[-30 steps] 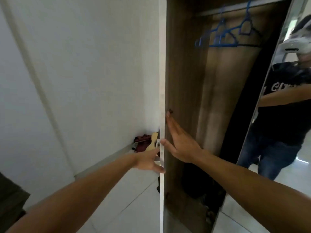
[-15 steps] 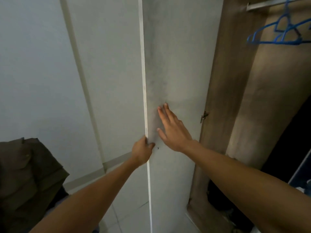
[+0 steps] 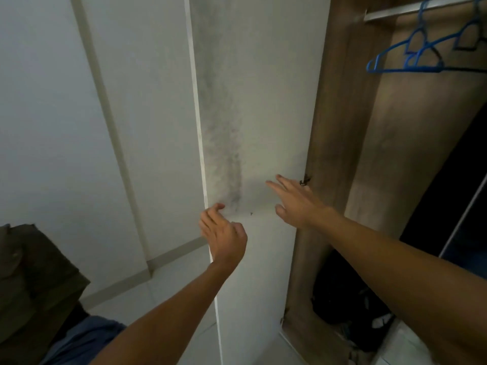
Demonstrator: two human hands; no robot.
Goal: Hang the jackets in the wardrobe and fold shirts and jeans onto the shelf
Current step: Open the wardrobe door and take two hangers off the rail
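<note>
The wardrobe's white door (image 3: 263, 106) stands wide open, its inner face towards me. My left hand (image 3: 224, 233) hovers at the door's free edge with fingers loosely curled, holding nothing. My right hand (image 3: 295, 198) is spread with straight fingers near the door's inner face, close to the hinge (image 3: 305, 180). Inside the wardrobe, blue hangers (image 3: 421, 54) hang on the metal rail (image 3: 411, 10). An olive-brown garment (image 3: 34, 280) and a piece of blue cloth (image 3: 84, 338) lie at the lower left.
A white wall (image 3: 79, 114) with a skirting strip stands left of the door. Dark items (image 3: 347, 306) sit on the wardrobe floor. The edge of a second door (image 3: 458, 227) shows at the far right. White floor tiles (image 3: 163, 293) lie below.
The door has swung further open to the left. My left hand has let go of the door edge and drawn back; my right hand has slid right, towards the hinge.
</note>
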